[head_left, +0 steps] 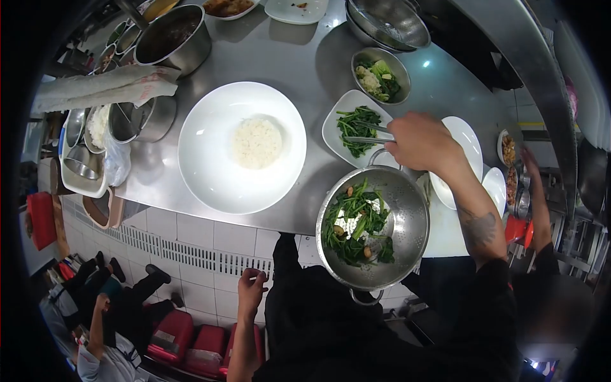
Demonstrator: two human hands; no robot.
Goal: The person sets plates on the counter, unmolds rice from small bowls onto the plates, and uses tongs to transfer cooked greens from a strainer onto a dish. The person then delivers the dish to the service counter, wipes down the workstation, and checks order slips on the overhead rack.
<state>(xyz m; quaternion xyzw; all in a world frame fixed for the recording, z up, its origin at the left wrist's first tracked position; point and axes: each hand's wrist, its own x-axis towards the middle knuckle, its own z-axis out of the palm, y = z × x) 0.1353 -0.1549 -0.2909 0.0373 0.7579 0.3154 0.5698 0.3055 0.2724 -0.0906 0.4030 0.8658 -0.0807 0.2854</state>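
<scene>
My right hand (417, 141) grips metal tongs (369, 139), whose tips reach into cooked leafy greens (356, 132) on a white square dish (334, 137). Just below that hand, a perforated metal colander (407, 223) overhangs the counter's front edge, one loop handle close to my fingers; what supports it I cannot tell. More greens with small brown pieces (356, 226) lie inside the colander. My left hand (252, 283) hangs in front of the counter, fingers loosely curled and apart, holding nothing. Left of the dish stands a large white plate (207, 172) with a mound of rice (257, 143).
A metal bowl (382, 75) of greens and minced garlic sits behind the dish. White plates (468, 149) stand to the right, near another person's hand (529, 164). Pots (181, 51) and a tray (79, 181) occupy the left side. Other people are at lower left.
</scene>
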